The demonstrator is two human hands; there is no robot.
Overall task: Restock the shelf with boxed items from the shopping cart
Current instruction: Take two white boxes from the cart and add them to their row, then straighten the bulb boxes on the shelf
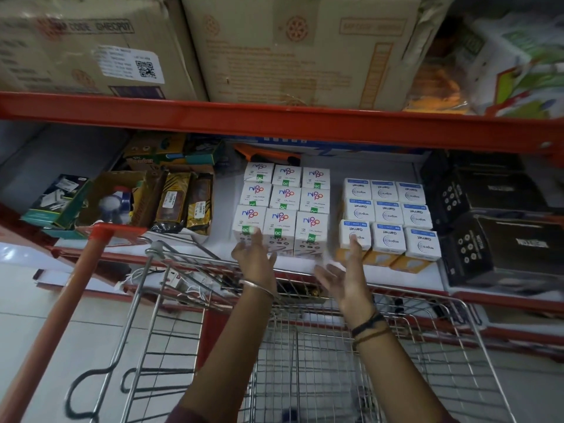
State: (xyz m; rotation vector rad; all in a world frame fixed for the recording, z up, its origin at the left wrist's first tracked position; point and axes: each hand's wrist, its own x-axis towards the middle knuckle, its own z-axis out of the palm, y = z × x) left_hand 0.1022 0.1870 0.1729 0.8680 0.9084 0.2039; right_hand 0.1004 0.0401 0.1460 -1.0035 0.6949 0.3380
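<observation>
On the white shelf (335,166) stand two blocks of small white boxes. The left block, the Nippo boxes (283,206), is three wide and three deep. The right block, the Wipro Garnet boxes (389,215), sits on yellow boxes. My left hand (254,257) is open just in front of the left block's front left box, fingers spread, holding nothing. My right hand (346,274) is open, palm turned inward, its fingertips at the front left Wipro box. Below both arms is the wire shopping cart (305,346); I see no boxes in its visible basket.
Black boxes (488,227) are stacked at the right of the shelf. Brown packets (180,203) and an open carton of small goods lie at the left. A red shelf beam (274,123) runs overhead with big cardboard cartons (305,50) on it. The cart's orange handle (70,288) slants at left.
</observation>
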